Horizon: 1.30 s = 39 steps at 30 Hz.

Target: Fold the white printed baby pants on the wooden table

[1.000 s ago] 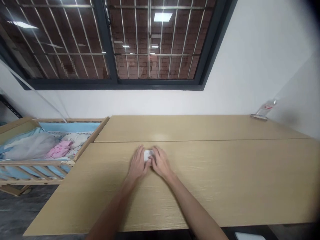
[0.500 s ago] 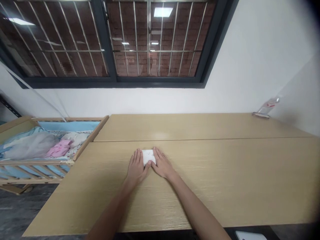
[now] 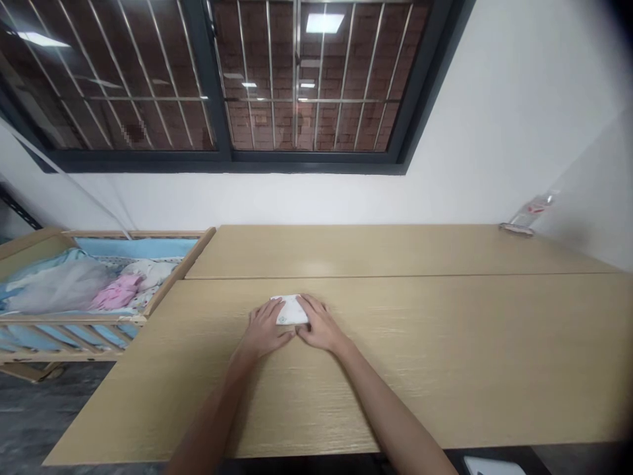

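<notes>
A blue-lined, light-wood crib [image 3: 180, 272] stands beside a pale wood-grain table [image 3: 445, 356], where a bare left hand [image 3: 264, 328] rests its fingers on a small, flat white piece [image 3: 291, 311], a bare right hand [image 3: 318, 327] likewise on its right edge; whether either pinches it cannot be told. A clear plastic bottle [image 3: 534, 210] tilts at far right.

The white piece [image 3: 291, 313] shows wider (left hand [image 3: 263, 331] shifted outward).

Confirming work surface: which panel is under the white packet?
The near panel, where left hand and right hand touch the packet; the far panel borders the wall.
</notes>
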Tool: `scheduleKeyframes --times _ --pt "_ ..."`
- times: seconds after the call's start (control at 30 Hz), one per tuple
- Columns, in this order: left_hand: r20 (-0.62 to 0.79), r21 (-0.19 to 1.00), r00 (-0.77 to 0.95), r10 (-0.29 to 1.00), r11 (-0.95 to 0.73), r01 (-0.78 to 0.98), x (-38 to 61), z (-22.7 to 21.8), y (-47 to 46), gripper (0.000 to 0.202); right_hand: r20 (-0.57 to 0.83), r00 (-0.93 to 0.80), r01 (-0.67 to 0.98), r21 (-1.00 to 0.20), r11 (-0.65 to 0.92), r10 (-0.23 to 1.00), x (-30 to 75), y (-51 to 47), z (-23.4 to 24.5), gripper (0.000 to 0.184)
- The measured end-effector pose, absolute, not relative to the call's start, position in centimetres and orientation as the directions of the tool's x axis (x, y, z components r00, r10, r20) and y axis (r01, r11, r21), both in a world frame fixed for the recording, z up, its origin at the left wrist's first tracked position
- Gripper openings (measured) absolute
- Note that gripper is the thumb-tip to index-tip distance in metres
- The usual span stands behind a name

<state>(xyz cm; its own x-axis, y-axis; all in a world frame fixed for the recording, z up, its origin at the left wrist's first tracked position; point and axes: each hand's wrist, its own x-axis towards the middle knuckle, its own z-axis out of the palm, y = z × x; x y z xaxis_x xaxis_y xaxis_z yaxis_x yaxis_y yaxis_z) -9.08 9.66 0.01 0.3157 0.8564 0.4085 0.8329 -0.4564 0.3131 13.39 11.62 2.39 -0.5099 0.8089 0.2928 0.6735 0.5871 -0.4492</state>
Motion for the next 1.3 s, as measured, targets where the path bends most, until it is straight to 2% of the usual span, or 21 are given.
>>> scheduleKeyframes --times 0.07,0.17,0.3,0.43,0.5,0.6,0.73,0.87,1.17,1.3 --pt "0.437 0.353 0.297 0.849 -0.466 0.811 -9.1 0.0 9.9 0.06 0.309 -0.499 0.645 -0.492 0.585 0.81 13.7 12.1 2.0 0.08" --pt "0.492 0.444 0.24 0.837 -0.478 0.758 -9.2 0.2 10.3 0.033 0.37 -0.45 0.593 -0.557 0.582 0.813 14.0 12.8 1.5 0.071" --pt "0.52 0.524 0.133 0.844 -0.438 0.731 -9.3 0.5 10.4 0.019 0.416 -0.304 0.5 -0.696 0.515 0.857 13.9 13.2 1.1 0.057" --pt "0.502 0.636 0.007 0.865 -0.374 0.675 -9.1 0.7 10.3 0.028 0.35 -0.129 0.194 -0.908 0.37 0.928 13.2 13.6 1.0 0.049" --pt "0.429 0.748 -0.061 0.901 -0.317 0.583 -8.9 0.8 10.2 0.036 0.31 -0.062 0.064 -0.947 0.314 0.949 12.8 13.8 1.1 0.052" --pt "0.262 0.853 -0.066 0.963 -0.199 0.482 -8.7 1.0 10.0 0.043 0.232 0.071 0.003 -0.973 0.232 0.97 12.5 14.0 1.4 0.06" --pt "0.134 0.736 0.069 0.989 -0.146 0.661 -8.7 1.7 9.4 0.042 0.17 0.205 0.023 -0.985 0.169 0.964 12.6 14.4 1.1 0.065" --pt "0.087 0.644 0.168 0.982 -0.184 0.742 -8.5 2.4 8.9 0.038 0.16 0.212 0.051 -0.987 0.153 0.964 12.7 14.9 0.0 0.057" --pt "0.077 0.586 0.19 0.979 -0.199 0.786 -8.2 2.7 8.7 0.043 0.268 0.093 0.177 -0.952 0.249 0.959 12.8 14.8 -0.2 0.029" --pt "0.128 0.536 0.138 0.982 -0.185 0.824 -8.0 3.5 8.1 0.037 0.284 0.081 0.214 -0.941 0.261 0.956 12.9 14.2 0.4 0.027"
